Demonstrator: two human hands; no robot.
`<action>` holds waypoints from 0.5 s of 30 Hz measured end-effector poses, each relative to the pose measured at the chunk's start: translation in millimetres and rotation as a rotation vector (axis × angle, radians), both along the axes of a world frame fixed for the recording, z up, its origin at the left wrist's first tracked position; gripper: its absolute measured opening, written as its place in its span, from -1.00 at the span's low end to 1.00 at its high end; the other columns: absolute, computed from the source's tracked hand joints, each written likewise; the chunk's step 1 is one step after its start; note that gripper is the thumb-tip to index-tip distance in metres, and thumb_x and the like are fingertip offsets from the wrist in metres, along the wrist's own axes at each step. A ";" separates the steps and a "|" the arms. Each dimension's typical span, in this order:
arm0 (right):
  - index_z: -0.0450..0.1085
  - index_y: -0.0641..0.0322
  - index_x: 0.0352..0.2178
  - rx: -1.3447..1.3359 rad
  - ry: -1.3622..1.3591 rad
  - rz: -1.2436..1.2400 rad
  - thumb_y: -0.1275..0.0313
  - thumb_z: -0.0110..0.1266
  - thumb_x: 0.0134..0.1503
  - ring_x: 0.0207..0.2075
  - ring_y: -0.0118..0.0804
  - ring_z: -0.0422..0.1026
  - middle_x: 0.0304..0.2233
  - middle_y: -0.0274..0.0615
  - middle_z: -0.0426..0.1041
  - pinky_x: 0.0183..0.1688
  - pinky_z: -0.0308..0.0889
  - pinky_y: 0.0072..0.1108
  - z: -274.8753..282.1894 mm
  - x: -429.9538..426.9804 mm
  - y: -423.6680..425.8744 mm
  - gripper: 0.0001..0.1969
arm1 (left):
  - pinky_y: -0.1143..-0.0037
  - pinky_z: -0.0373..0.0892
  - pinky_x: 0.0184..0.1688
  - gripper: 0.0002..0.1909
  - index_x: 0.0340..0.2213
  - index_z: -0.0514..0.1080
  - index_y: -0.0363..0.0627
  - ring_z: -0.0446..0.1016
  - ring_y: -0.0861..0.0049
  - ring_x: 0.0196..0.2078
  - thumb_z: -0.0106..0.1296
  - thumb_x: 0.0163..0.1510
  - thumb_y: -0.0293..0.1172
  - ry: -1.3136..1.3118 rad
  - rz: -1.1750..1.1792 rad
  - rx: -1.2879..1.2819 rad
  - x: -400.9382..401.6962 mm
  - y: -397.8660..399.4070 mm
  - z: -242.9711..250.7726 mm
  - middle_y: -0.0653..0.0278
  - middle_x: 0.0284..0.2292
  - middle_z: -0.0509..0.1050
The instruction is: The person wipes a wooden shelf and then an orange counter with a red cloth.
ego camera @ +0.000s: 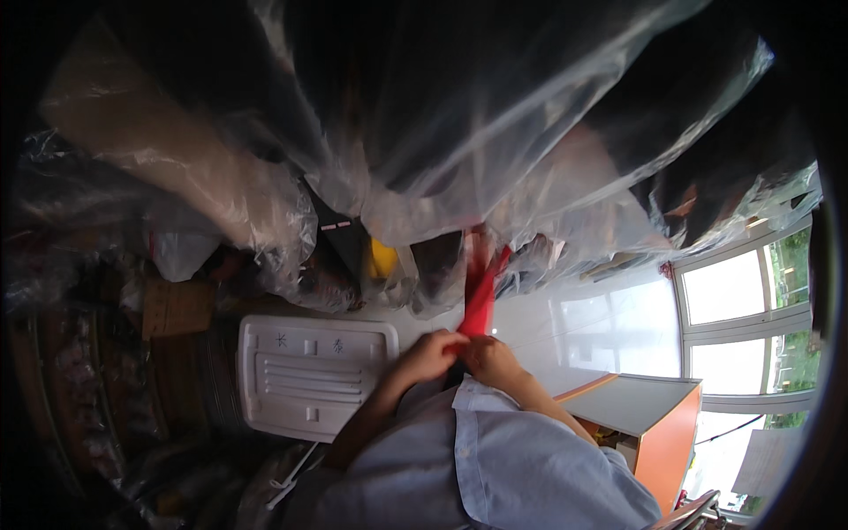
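Both my hands are close together in front of my shirt, at the lower end of a long red strip of cloth or plastic (481,308). My left hand (434,356) pinches the strip's edge with its fingers. My right hand (491,360) is closed on it just beside. The strip runs up from my hands to a mass of clear plastic covers (424,218) over hanging dark garments. Whether its upper end is fastened there cannot be told. A yellow item (382,258) shows among the covers.
A white lidded plastic bin (315,377) with handwriting on its lid stands at left, beside a cardboard box (177,308). An orange-sided cabinet (669,444) with a grey top is at right. Windows (725,291) line the far right, past a glossy pale floor (596,331).
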State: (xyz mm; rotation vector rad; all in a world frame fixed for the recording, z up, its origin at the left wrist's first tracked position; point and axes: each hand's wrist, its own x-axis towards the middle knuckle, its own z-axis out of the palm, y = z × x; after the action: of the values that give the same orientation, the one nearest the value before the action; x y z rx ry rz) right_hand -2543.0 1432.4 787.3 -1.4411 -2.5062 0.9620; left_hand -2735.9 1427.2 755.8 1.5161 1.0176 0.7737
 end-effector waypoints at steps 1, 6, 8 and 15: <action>0.44 0.20 -0.25 0.009 -0.004 0.001 0.45 -0.02 0.07 -0.37 0.04 0.44 -0.38 -0.04 0.46 -0.28 0.36 -0.32 -0.1 2.8 -0.2 -0.80 | 0.51 0.34 -0.13 -0.66 -0.25 0.47 -0.22 0.46 0.42 -0.19 0.00 -0.16 -0.64 0.138 -0.019 0.065 5.1 -2.2 9.8 0.11 -0.29 0.49; 0.44 0.20 -0.27 -0.178 0.245 -0.232 0.42 -0.02 0.11 -0.35 -0.08 0.48 -0.37 -0.03 0.48 -0.28 0.38 -0.40 3.1 11.3 -13.9 -0.82 | 0.52 0.33 -0.10 -0.71 -0.25 0.44 -0.22 0.45 0.44 -0.20 -0.10 -0.07 -0.65 -0.272 0.555 0.118 -27.3 34.2 62.9 0.18 -0.27 0.48; 0.36 0.17 -0.11 -0.384 0.381 -0.305 0.20 -0.10 0.21 -0.29 -0.14 0.48 -0.31 -0.04 0.48 -0.20 0.37 -0.42 -5.0 16.7 -14.1 -0.67 | 0.50 0.34 -0.14 -0.69 -0.23 0.42 -0.20 0.46 0.37 -0.23 -0.12 -0.05 -0.66 -0.208 0.576 0.242 -18.9 35.0 78.6 0.16 -0.32 0.46; 0.23 0.30 0.00 -1.129 1.307 -0.533 0.15 -0.11 0.19 0.01 -0.23 0.33 -0.03 -0.17 0.35 0.09 0.20 -0.40 16.7 29.8 21.3 -0.53 | 0.49 0.32 -0.08 -0.47 -0.03 0.26 -0.17 0.44 0.40 -0.17 0.03 -0.12 -0.62 -0.192 0.187 0.170 52.9 -0.9 72.5 0.16 -0.21 0.42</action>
State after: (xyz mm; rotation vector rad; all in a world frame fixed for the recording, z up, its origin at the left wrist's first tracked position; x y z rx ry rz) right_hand -2513.1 1453.7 804.0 -0.8521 -0.5659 2.2305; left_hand -2683.0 1426.3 828.2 1.4702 0.9772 1.1404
